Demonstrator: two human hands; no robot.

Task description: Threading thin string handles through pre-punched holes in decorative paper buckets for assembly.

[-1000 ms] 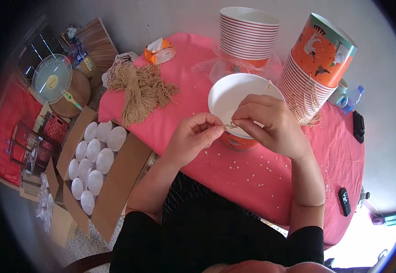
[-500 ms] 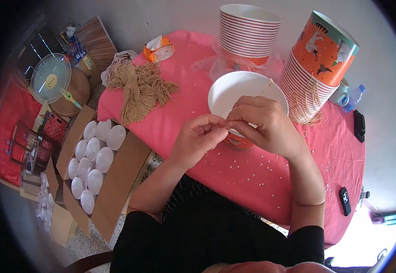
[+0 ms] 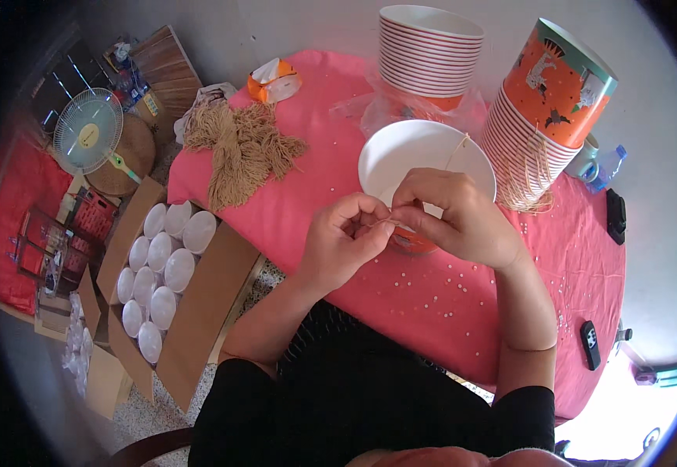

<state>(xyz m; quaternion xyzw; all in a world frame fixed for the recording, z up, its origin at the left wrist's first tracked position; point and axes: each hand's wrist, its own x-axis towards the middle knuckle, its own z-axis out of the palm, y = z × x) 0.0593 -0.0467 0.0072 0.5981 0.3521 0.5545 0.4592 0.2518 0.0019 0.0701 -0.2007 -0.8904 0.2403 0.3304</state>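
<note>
A paper bucket (image 3: pixel 381 159), white inside with orange printed sides, stands upright in front of me on the table. My left hand (image 3: pixel 346 237) and my right hand (image 3: pixel 457 216) meet above its near rim, fingertips pinched close together. Between them runs a short stretch of thin light cord, mostly covered by the fingers. A similar thin cord (image 3: pixel 452 158) passes through the far right of the bucket's rim and hangs inside. Whether it is the same piece that I hold cannot be seen.
Stacked buckets (image 3: pixel 430 58) rise behind, with another stack (image 3: pixel 521 148) at the right, loose cords (image 3: pixel 537 175) hanging on it. Tan cord bundles (image 3: pixel 245 152) lie at the left. Small white dots are scattered over the pink tablecloth (image 3: pixel 385 311). A carton (image 3: pixel 206 327) of plastic cups stands lower left.
My fingers have shifted slightly, and a bit more of the cord shows between the fingertips. The view has moved a little; bucket and stacks stay in place.
</note>
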